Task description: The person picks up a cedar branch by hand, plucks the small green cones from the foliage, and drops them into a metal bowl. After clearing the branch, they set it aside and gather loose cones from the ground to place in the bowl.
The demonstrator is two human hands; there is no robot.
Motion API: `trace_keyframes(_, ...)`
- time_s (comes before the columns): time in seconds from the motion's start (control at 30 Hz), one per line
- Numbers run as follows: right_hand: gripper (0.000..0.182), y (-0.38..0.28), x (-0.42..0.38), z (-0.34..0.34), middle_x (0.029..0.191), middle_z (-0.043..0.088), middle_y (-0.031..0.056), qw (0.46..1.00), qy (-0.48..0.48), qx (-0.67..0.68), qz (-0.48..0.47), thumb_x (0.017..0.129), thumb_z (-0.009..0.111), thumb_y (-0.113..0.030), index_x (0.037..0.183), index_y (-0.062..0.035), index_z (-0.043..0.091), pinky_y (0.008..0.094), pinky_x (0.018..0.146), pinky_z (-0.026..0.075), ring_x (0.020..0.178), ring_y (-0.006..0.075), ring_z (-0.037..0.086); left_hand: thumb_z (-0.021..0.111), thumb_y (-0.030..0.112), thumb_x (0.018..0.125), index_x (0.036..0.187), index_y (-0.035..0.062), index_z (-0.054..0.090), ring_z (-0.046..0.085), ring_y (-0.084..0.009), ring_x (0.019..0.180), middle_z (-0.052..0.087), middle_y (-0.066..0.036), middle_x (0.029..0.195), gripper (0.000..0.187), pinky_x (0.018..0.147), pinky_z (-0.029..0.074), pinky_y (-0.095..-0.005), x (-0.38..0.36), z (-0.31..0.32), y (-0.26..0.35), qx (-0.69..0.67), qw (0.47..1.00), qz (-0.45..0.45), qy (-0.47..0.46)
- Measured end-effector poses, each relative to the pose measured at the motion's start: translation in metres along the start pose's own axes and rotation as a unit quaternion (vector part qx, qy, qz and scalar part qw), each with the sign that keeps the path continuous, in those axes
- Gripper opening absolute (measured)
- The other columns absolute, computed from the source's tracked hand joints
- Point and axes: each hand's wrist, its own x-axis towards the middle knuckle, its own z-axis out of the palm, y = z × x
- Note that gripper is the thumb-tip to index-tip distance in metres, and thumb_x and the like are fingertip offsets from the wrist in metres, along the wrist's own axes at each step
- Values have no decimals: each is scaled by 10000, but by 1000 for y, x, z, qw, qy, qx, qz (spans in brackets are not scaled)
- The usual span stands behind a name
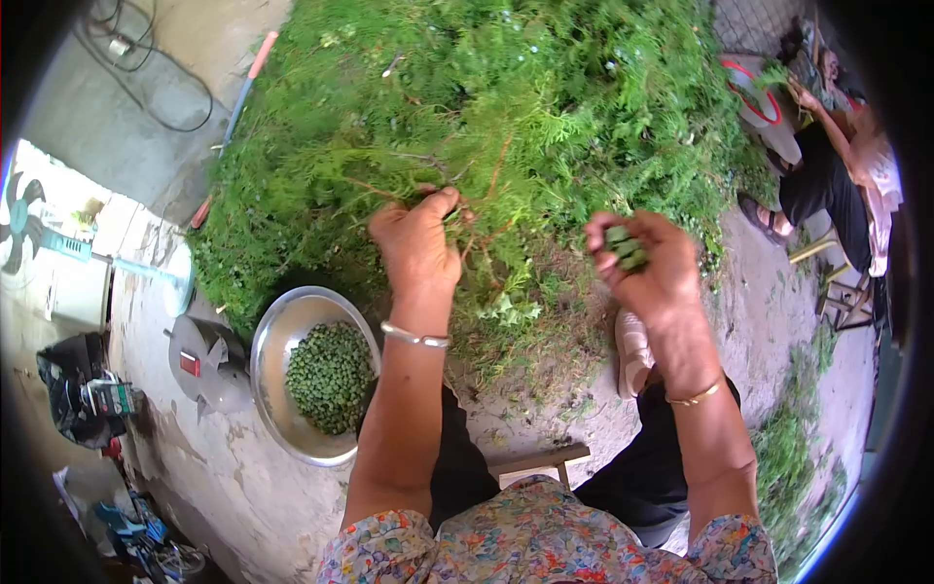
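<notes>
My left hand is closed in a pinch on a thin brown-stemmed evergreen branch with feathery green sprays. To its right, my right hand is curled around several small green seed cones, which show between the fingers and palm. A large heap of evergreen cuttings spreads beyond both hands. By my left forearm stands a steel bowl, partly filled with green seed cones.
A long-handled tool lies along the heap's left edge. Further left are a grey metal container, a fan and a black bag. At right, another person sits by a red-rimmed bucket.
</notes>
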Motion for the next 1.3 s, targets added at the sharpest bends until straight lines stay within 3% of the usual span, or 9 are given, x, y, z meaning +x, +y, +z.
trace_keyframes(0.2, 293, 13, -62, 111, 959, 608, 173, 960, -145, -73, -227, 916, 415, -154, 1025, 85, 544, 278, 712, 499, 834, 235, 595, 613, -102, 706, 743, 15, 564, 556, -219, 627, 584, -102, 745, 131, 509, 462, -331, 12, -6, -24, -50, 999, -17, -8)
trace_keyframes(0.27, 399, 50, -62, 147, 1176, 516, 244, 846, -318, -307, -300, 938, 380, -162, 1245, 87, 432, 327, 878, 445, 1102, 276, 514, 604, -102, 717, 744, 9, 562, 554, -215, 612, 584, -106, 737, 122, 501, 463, -327, 7, -3, -25, -123, 991, 21, -42)
trace_keyframes(0.37, 478, 93, -67, 184, 1216, 502, 246, 646, -278, -582, -409, 976, 330, -298, 1240, 87, 433, 357, 891, 436, 1141, 281, 501, 598, -110, 717, 741, 0, 558, 555, -206, 604, 582, -102, 727, 120, 505, 460, -328, 5, -3, -17, -121, 992, -8, -37)
trace_keyframes(0.4, 478, 90, -68, 184, 1216, 502, 246, 642, -275, -586, -410, 976, 330, -298, 1240, 87, 433, 357, 891, 436, 1141, 281, 501, 596, -113, 717, 740, -3, 556, 556, -203, 601, 581, -101, 724, 119, 506, 459, -329, 7, -4, -12, -119, 992, -18, -35)
trace_keyframes(0.53, 454, 40, -60, 146, 1092, 576, 258, 861, -320, -266, -292, 970, 376, -326, 1092, 89, 516, 352, 758, 510, 908, 297, 629, 587, -124, 716, 736, -15, 551, 558, -191, 591, 578, -95, 710, 117, 512, 456, -330, 8, -17, 2, -109, 992, -62, -14)
trace_keyframes(0.67, 271, 23, -40, 91, 931, 645, 152, 847, -72, -348, -396, 947, 461, -214, 996, 19, 589, 285, 664, 496, 756, 199, 632, 589, -110, 756, 755, -13, 552, 562, -203, 679, 577, -99, 762, 104, 591, 481, -353, 11, -18, 4, -117, 990, -81, 25)
trace_keyframes(0.77, 164, 28, -17, 51, 890, 645, 85, 851, -39, -393, -346, 889, 495, -5, 1009, 29, 601, 266, 698, 498, 753, 140, 612, 597, -95, 771, 793, -21, 566, 567, -223, 771, 581, -96, 811, 83, 675, 506, -401, 10, -16, 1, -109, 990, -85, 38)
trace_keyframes(1.03, 734, 28, -13, 37, 1232, 532, 181, 567, -154, -695, -415, 534, 504, 196, 1152, -187, 609, 416, 971, 426, 1210, 360, 448, 593, -61, 781, 871, -85, 589, 608, -219, 738, 616, -147, 852, 93, 614, 515, -333, -11, 1, -3, -77, 983, -168, -25)
trace_keyframes(1.3, 558, 14, -13, 25, 1335, 447, 142, 538, -143, -692, -460, 603, 570, 135, 1074, -157, 630, 447, 1078, 275, 1262, 338, 390, 574, 32, 838, 915, -53, 549, 605, -215, 712, 575, -136, 877, 117, 595, 529, -327, -17, 6, -32, 59, 952, -288, -80)
